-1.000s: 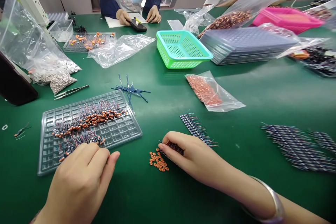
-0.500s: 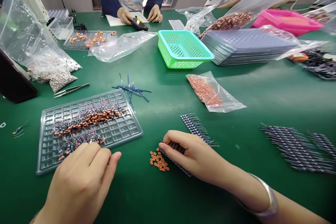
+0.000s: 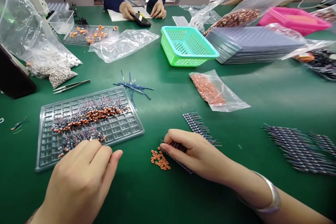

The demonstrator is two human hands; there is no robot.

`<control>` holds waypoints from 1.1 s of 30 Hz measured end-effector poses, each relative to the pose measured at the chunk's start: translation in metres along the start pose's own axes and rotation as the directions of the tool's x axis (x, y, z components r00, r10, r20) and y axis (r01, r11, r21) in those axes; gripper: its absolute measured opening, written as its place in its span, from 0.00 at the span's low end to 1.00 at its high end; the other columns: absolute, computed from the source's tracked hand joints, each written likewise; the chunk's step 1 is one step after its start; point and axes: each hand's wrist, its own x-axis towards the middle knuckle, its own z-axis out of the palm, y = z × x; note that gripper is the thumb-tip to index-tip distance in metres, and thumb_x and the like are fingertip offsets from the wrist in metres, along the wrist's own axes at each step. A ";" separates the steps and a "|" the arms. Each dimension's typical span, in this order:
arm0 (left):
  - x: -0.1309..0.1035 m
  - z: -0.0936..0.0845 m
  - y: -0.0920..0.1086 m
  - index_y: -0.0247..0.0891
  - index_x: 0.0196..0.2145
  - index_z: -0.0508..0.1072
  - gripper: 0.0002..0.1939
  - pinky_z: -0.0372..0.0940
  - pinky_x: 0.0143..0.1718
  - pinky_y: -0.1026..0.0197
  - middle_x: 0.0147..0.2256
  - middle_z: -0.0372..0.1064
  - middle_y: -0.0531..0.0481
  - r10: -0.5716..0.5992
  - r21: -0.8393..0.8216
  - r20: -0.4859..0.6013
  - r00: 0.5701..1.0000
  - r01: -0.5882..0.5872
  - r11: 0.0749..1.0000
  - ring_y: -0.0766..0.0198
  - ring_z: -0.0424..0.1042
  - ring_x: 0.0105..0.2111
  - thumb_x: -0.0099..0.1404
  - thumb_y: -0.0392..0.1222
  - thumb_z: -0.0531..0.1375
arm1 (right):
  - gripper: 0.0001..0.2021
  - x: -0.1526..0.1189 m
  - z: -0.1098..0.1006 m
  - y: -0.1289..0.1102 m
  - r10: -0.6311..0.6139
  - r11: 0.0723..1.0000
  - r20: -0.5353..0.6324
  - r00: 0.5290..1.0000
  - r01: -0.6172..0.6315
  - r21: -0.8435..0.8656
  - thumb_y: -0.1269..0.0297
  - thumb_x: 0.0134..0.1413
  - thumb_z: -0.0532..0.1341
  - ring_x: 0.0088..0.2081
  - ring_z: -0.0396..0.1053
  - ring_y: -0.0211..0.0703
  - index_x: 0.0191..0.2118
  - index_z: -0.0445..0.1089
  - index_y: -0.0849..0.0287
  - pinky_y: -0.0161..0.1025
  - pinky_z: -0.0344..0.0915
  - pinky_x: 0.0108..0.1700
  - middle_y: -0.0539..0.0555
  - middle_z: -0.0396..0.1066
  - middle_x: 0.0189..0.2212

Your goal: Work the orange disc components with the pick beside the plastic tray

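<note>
My left hand [image 3: 78, 178] is closed, knuckles up, over the front edge of a clear compartment tray [image 3: 131, 126]; what its fingers hold, if anything, is hidden. Many small wired parts with orange ends [image 3: 98, 113] lie in rows on that tray. Near the middle, my right hand [image 3: 187, 150] is curled with thumb and fingertips close together, over a strip of wired boards [image 3: 183, 167]; the fingertips' contact is too small to make out. Small orange rings [image 3: 160, 160] lie just left of it. Behind it is another wired strip [image 3: 196, 126].
A green basket [image 3: 189, 45], a bag of orange pieces [image 3: 210, 89], stacked clear trays [image 3: 252, 43] and tweezers [image 3: 72, 86] lie further back. More wired strips [image 3: 296, 147] are at right. Across the table, a person's hands [image 3: 143, 10] rest by a black device.
The whole view has shifted slightly, with most objects a little further right. Both hands keep nearly the same pose and place over the table.
</note>
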 end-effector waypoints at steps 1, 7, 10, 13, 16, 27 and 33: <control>0.000 0.000 0.000 0.38 0.27 0.69 0.10 0.52 0.32 0.57 0.24 0.59 0.53 0.001 0.000 -0.001 1.000 -0.001 1.000 0.63 0.61 0.27 0.68 0.39 0.57 | 0.11 0.000 0.000 0.000 -0.001 1.000 -0.001 1.000 0.001 -0.001 0.67 0.63 0.53 0.24 0.62 0.38 0.27 0.60 0.55 0.34 0.58 0.26 0.48 0.65 0.22; 0.000 -0.002 0.000 0.38 0.28 0.69 0.10 0.53 0.32 0.57 0.25 0.60 0.53 -0.003 0.000 0.004 1.000 0.003 1.000 0.63 0.62 0.27 0.68 0.38 0.57 | 0.11 -0.001 -0.001 -0.001 0.004 1.000 0.010 1.000 -0.004 0.000 0.67 0.64 0.53 0.24 0.62 0.38 0.28 0.60 0.55 0.33 0.58 0.26 0.48 0.65 0.22; 0.000 -0.002 0.000 0.38 0.28 0.70 0.10 0.53 0.32 0.57 0.25 0.60 0.53 0.003 -0.001 0.002 1.000 -0.003 1.000 0.63 0.62 0.27 0.68 0.38 0.57 | 0.12 -0.001 -0.001 -0.001 0.008 1.000 0.011 1.000 -0.008 -0.005 0.67 0.64 0.53 0.23 0.61 0.37 0.27 0.59 0.55 0.33 0.58 0.25 0.47 0.64 0.22; 0.000 -0.001 0.001 0.38 0.28 0.69 0.10 0.53 0.32 0.57 0.25 0.61 0.52 0.000 0.007 0.003 1.000 0.000 1.000 0.63 0.62 0.27 0.68 0.39 0.57 | 0.12 -0.002 0.000 -0.001 -0.005 1.000 0.004 1.000 0.006 -0.019 0.67 0.64 0.53 0.23 0.61 0.37 0.28 0.59 0.55 0.33 0.58 0.25 0.47 0.63 0.22; 0.001 -0.001 0.001 0.38 0.27 0.69 0.11 0.53 0.32 0.57 0.24 0.60 0.53 -0.001 0.008 -0.003 1.000 0.001 1.000 0.63 0.62 0.26 0.68 0.39 0.57 | 0.12 -0.003 0.001 -0.002 -0.043 0.998 -0.001 0.999 0.043 -0.053 0.68 0.65 0.52 0.23 0.60 0.37 0.28 0.59 0.55 0.34 0.57 0.25 0.47 0.63 0.22; 0.000 -0.001 0.001 0.38 0.26 0.69 0.11 0.51 0.30 0.57 0.24 0.59 0.53 -0.013 -0.002 0.000 1.000 0.013 1.000 0.63 0.60 0.25 0.68 0.38 0.57 | 0.11 -0.002 0.000 -0.003 -0.195 0.956 0.025 0.981 0.195 -0.217 0.69 0.68 0.49 0.25 0.59 0.41 0.31 0.59 0.55 0.36 0.57 0.26 0.49 0.60 0.25; 0.003 0.000 0.001 0.39 0.26 0.68 0.11 0.51 0.30 0.57 0.23 0.58 0.53 -0.024 -0.003 0.003 1.000 0.024 1.000 0.63 0.60 0.25 0.67 0.38 0.58 | 0.12 0.000 -0.003 -0.004 -0.201 0.947 0.080 0.976 0.214 -0.240 0.70 0.68 0.48 0.24 0.59 0.41 0.31 0.59 0.56 0.37 0.56 0.27 0.49 0.60 0.25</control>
